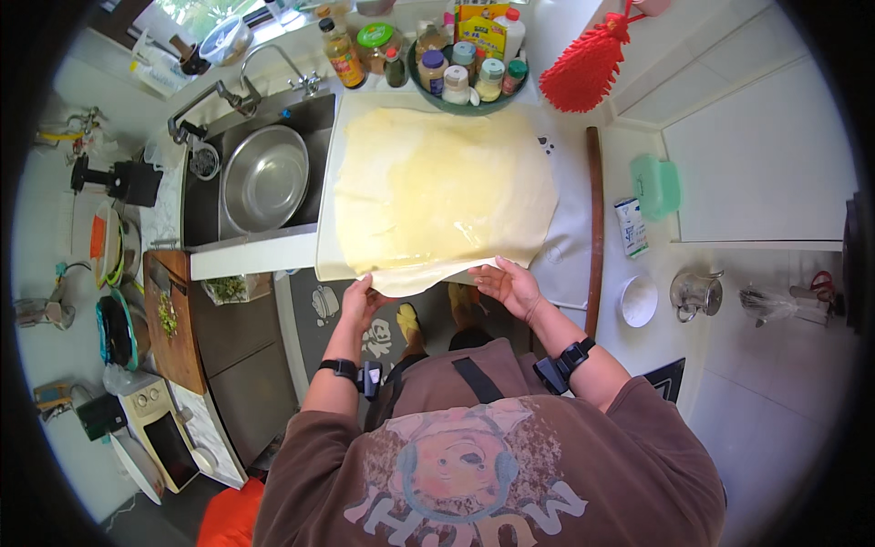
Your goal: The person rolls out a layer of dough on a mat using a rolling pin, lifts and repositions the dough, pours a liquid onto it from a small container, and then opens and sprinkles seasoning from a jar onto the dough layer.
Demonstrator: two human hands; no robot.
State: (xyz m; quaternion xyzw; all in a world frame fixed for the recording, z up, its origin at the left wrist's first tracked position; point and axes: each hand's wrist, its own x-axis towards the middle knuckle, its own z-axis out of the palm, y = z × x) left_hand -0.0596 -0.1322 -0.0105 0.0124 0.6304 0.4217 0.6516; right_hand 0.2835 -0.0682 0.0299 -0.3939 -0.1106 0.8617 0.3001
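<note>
A large thin sheet of pale dough (451,184) covers most of a white mat (574,198) on the counter. Its middle glistens yellow, as if coated with oil. The near edge hangs over the counter front, and both my hands lift it there. My left hand (362,299) pinches the near left part of that edge between thumb and fingers. At the near right, my right hand (509,284) holds the edge between thumb and forefinger, its other fingers spread beneath. To the right of the dough lies a long brown wooden rolling pin (593,225).
A sink (321,143) holding a metal basin (266,181) is on the left. Behind the dough stand a green tray (472,107) of seasoning jars and a sauce bottle (344,58). A white bowl (639,301) and glass pitcher (696,294) sit right; a knife and chopped greens occupy a cutting board (181,342).
</note>
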